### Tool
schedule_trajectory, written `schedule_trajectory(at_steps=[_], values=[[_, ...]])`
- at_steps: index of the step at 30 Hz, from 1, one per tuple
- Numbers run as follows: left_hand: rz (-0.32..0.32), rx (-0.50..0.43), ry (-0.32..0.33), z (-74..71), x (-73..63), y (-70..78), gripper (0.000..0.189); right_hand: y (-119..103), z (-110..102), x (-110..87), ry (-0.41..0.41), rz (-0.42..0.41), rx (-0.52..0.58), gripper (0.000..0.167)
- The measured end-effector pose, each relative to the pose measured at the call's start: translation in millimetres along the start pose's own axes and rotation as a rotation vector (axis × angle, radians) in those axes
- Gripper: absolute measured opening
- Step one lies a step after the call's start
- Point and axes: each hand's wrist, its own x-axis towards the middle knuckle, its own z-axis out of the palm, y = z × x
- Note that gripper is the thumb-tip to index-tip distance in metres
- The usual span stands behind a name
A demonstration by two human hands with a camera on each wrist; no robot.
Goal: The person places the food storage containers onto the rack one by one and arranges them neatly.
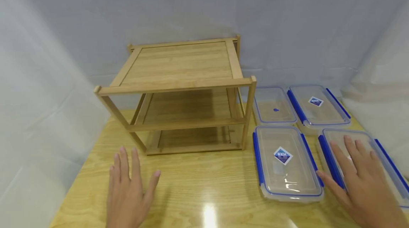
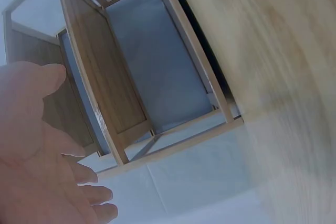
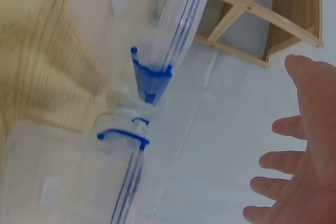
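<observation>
My left hand (image 1: 127,196) hovers above the wooden table, in front of a bamboo shelf rack (image 1: 179,86), fingers straight and spread, holding nothing. In the left wrist view the rack (image 2: 110,72) appears tilted beyond that hand (image 2: 47,145). At the right, my right hand (image 1: 364,178) is stretched out over the front right lidded plastic container (image 1: 338,137), hiding much of its lid. The right wrist view has this hand (image 3: 304,150) apart from the containers, its fingers extended. Beside it, the front left container (image 1: 287,174) has blue side clips and a diamond-shaped label.
Behind these stand two more containers: a smaller one (image 1: 274,107) beside the rack and a blue-clipped one (image 1: 319,107) at the far right. The rack has three tiers. Pale cloth (image 1: 191,4) hangs behind and on both sides of the table (image 1: 191,185).
</observation>
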Motion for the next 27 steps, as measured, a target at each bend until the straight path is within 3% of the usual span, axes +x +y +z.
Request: schedule_trajectory(at_steps=[10,17,20,27], values=[[-0.036,-0.087,-0.015,-8.4,13.9,-7.6,0.088,17.8,-2.2,2.0,0.218,-0.059,0.062,0.09],[-0.024,-0.136,0.012,-16.3,26.1,-13.2,0.086,28.8,-6.0,-3.1,0.186,0.104,0.022,0.096],[-0.034,-0.158,0.017,-18.5,31.9,-15.7,0.086,35.5,-6.4,-4.6,0.199,0.134,0.001,0.098],[-0.035,-0.216,0.04,-22.1,44.8,-20.7,0.086,47.3,-9.0,-9.3,0.153,0.267,0.004,0.084]])
